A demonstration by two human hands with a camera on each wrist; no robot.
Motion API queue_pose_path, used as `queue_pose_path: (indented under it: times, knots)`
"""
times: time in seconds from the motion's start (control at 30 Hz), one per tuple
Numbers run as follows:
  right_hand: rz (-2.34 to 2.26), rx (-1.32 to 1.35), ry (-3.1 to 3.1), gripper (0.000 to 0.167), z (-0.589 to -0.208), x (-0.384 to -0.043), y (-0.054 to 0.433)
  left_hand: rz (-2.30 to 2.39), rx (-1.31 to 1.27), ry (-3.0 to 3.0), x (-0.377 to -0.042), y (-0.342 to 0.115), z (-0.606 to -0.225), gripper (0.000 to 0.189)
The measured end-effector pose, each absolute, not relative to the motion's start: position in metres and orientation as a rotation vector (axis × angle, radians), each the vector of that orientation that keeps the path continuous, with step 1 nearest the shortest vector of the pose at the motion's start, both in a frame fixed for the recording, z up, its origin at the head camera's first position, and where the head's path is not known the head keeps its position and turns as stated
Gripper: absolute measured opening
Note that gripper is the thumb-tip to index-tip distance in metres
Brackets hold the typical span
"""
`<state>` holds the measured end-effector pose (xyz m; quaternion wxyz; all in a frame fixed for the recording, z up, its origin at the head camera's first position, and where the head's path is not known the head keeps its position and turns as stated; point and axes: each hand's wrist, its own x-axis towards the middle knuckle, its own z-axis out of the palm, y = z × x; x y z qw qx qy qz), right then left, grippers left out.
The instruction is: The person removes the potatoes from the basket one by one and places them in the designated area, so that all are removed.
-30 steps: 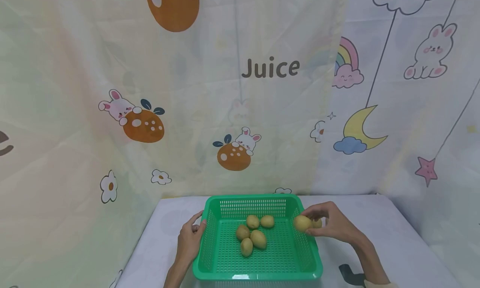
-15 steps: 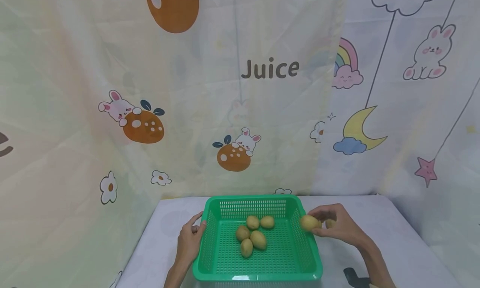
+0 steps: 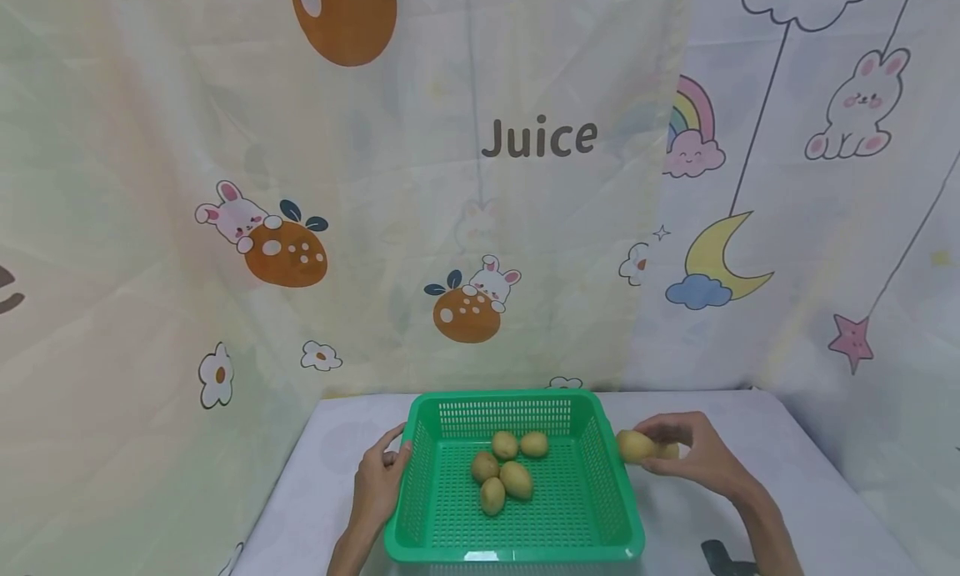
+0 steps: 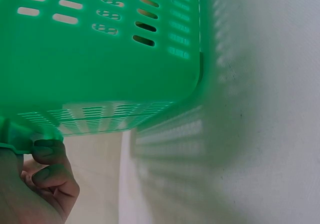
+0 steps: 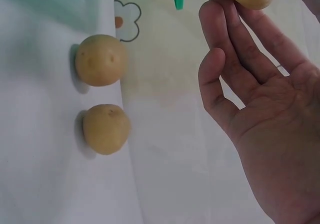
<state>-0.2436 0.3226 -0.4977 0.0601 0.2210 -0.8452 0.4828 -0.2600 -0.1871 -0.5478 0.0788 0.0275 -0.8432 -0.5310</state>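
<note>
The left hand [image 3: 377, 480] grips the left rim of the green basket [image 3: 555, 553], where five potatoes [image 3: 516, 480] cluster near the middle. On the far side, behind the basket, the hanging cloth [image 3: 555, 217] reads "Juice" in dark letters. Just outside the basket's right rim, the right hand [image 3: 693, 455] pinches another potato [image 3: 633, 447], with two more potatoes [image 5: 101, 60] on the white table [image 3: 720, 413] near it.

We see the green perforated basket [image 3: 514, 553] upright, left hand [image 3: 378, 481] gripping its rim, five yellow-brown potatoes [image 3: 516, 481] inside. Right hand [image 3: 693, 453] pinches another potato [image 3: 634, 447] just beside it; two more potatoes [image 5: 101, 60] on the table [image 5: 35, 159].
</note>
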Motion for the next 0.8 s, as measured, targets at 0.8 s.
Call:
queue_pose_path:
  times: [0.8]
  knots:
    - [1.419, 0.552, -2.601, 0.035, -0.516, -0.235, 0.350, -1.564, 0.057, -2.526, -0.261, -0.189, -0.550, 0.048]
